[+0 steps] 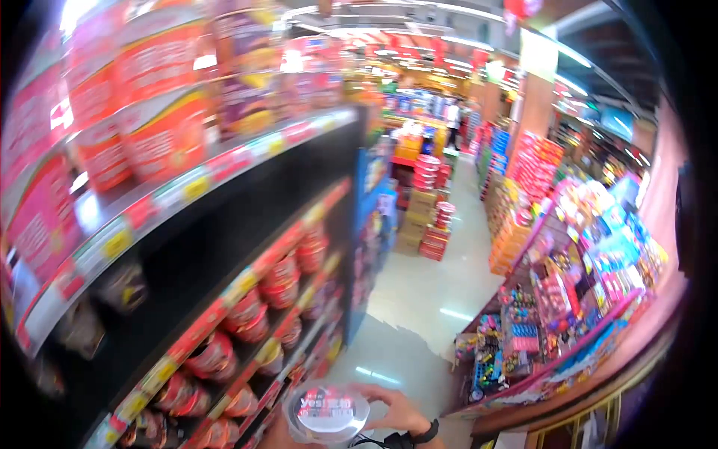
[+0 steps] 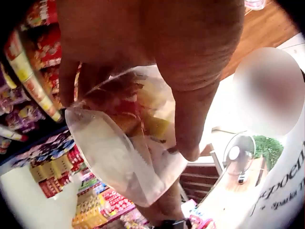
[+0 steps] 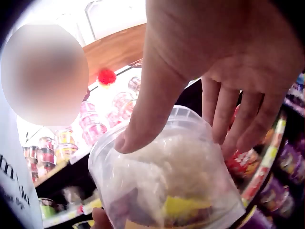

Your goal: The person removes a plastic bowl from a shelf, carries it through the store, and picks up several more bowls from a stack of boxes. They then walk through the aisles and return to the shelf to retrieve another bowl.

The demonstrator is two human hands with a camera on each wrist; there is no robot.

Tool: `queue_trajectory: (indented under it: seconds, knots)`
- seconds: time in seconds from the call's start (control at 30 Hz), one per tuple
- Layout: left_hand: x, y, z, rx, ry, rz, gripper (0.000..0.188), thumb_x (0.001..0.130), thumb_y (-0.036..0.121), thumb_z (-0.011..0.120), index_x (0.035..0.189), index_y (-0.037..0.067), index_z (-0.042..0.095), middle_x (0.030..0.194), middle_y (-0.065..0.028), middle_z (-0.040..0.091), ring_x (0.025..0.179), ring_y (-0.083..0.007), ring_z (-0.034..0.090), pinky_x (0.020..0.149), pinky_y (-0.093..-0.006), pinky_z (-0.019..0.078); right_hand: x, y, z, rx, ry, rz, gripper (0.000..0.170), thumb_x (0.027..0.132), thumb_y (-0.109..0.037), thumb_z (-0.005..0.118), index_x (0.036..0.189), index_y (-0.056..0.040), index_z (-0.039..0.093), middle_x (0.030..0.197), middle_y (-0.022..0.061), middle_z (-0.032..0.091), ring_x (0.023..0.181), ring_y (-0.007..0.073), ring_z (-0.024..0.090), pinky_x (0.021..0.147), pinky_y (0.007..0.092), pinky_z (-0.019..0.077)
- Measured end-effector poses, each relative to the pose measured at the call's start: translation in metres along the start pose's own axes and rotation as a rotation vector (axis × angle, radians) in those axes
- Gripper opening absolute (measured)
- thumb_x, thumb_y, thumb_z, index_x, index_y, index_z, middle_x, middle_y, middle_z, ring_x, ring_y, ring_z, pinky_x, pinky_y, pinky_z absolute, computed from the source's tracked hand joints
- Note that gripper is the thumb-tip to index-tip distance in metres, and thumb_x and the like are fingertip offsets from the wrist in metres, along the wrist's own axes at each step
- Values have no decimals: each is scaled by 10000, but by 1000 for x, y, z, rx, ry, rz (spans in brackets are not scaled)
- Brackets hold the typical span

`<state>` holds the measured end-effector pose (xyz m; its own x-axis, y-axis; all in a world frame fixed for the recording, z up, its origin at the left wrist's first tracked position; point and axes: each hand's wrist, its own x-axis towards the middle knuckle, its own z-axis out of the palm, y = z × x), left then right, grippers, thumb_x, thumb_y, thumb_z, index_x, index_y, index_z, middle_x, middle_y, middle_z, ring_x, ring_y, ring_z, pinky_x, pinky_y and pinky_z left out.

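Head view: lettering (image 1: pixel 325 405) atop clear tub (image 1: pixel 329 429), hidden from right wrist.

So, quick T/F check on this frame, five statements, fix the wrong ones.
1. The left hand grips a clear, round plastic tub. True.
2. The right hand is clear of the tub. False: it touches the tub.
3. The printed label on the tub's top is plain green. False: it shows pink-red and white, with "yes!".
4. A black band is on the right wrist. True.
5. Stacked brown cardboard boxes stand on the pale, shiny floor. True.
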<state>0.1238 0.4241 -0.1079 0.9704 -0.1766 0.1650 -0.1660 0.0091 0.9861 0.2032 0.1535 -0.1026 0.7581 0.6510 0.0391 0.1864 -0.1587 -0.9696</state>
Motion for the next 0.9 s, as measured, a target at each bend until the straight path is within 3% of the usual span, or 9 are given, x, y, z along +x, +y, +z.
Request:
queue_trajectory:
  seconds: [0.1, 0.23, 0.37, 0.43, 0.53, 0.57, 0.63, 0.8, 0.9]
  knots:
    - [55, -15, 36, -46, -105, -45, 1223, 618, 270, 983, 1536, -33, 234, 1483, -168, 469, 1392, -271, 451, 1181, -430, 325, -30, 35, -31, 53, 109, 15, 881, 731, -220, 925, 1490, -75, 502, 1472, 56, 565, 1282, 193, 571, 1044, 379, 503]
    - [122, -31, 80, -64, -244, -24, 1186, 615, 265, 985, 1523, -24, 280, 1467, -154, 488, 1378, -257, 466, 1172, -423, 337, -56, 60, -67, 195, 354, 179, 889, 755, -190, 904, 1514, -66, 459, 1445, 95, 572, 1240, 198, 591, 1024, 384, 516]
    - [195, -25, 120, -57, -390, 31, 1149, 611, 259, 987, 1510, -15, 325, 1451, -140, 507, 1364, -243, 481, 1163, -416, 350, -71, 75, -125, 133, 540, 157, 916, 748, -200, 909, 1523, -57, 442, 1461, 96, 555, 1207, 190, 599, 1007, 365, 522]
    - [234, 1, 150, -9, -454, -12, 1137, 592, 262, 998, 1499, 3, 364, 1420, -125, 531, 1334, -227, 503, 1130, -390, 390, -77, 66, -153, 97, 607, 78, 932, 740, -204, 915, 1527, -57, 437, 1471, 100, 548, 1230, 194, 586, 1009, 363, 519]
    - [273, -6, 172, 94, -510, -20, 1180, 573, 320, 1009, 1502, -10, 362, 1421, -135, 538, 1314, -230, 524, 1103, -370, 419, -83, 59, -190, 3, 679, 62, 1018, 691, -222, 951, 1542, -58, 417, 1484, 122, 531, 1301, 209, 546, 1038, 367, 500]
    - [283, -40, 174, 139, -520, 7, 1212, 572, 346, 1009, 1517, -17, 343, 1437, -151, 532, 1331, -243, 521, 1107, -373, 418, -83, 59, -199, -16, 709, 67, 1035, 679, -225, 959, 1544, -59, 415, 1483, 126, 530, 1313, 213, 538, 1046, 369, 494]
    - [303, -54, 186, 167, -543, 41, 1261, 575, 383, 1005, 1543, -26, 307, 1463, -177, 518, 1358, -262, 512, 1116, -383, 414, -81, 73, -217, -12, 770, 71, 1078, 630, -221, 987, 1536, -53, 426, 1458, 125, 547, 1310, 206, 543, 1064, 365, 477]
    - [351, -76, 189, 306, -533, 54, 1311, 585, 409, 996, 1571, -31, 253, 1489, -206, 498, 1375, -270, 508, 1126, -405, 412, -50, 100, -259, -2, 838, 43, 1033, 609, -241, 993, 1493, -54, 491, 1373, 128, 633, 1138, 191, 646, 920, 338, 535]
    - [390, -77, 179, 232, -501, -6, 1233, 588, 356, 1003, 1545, -24, 324, 1465, -186, 531, 1339, -254, 539, 1101, -386, 438, -16, 110, -289, -9, 817, 40, 1012, 589, -237, 1000, 1464, -48, 528, 1346, 126, 649, 1100, 186, 658, 872, 323, 551]
